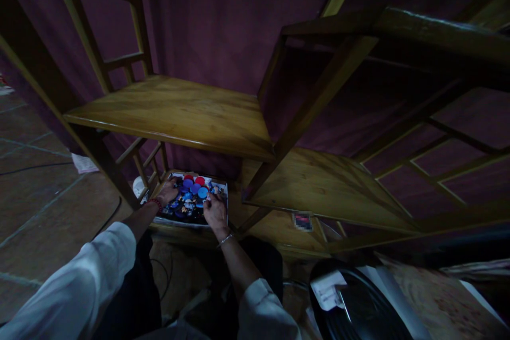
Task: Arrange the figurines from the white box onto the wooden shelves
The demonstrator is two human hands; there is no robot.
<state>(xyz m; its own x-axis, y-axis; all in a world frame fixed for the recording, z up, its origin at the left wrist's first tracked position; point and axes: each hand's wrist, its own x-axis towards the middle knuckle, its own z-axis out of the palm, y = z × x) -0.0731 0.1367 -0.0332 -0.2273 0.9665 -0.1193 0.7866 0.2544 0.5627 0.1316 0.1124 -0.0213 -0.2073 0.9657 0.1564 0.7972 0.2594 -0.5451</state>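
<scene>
A shallow white-edged box [227,203] sits on the lowest shelf. It is filled with small colourful pieces [186,205], mostly blue and black, too dim to name exactly. Round purple, red and light blue discs [203,192] lie among them toward the back. My left hand [169,190], with a red bead bracelet at the wrist, rests over the box's left side, its fingers extended onto the pieces. At the right side my right hand [215,211] has its fingers bent together close to the light blue disc; what they pinch is hidden.
A wooden shelf board [175,111] overhangs the box, and a slanting post [295,122] stands to its right. A blurred small item [303,221] lies on the lower right shelf. Near my right side are a black round object [358,303] and a paper [329,289]. Cables [109,218] trail across the floor.
</scene>
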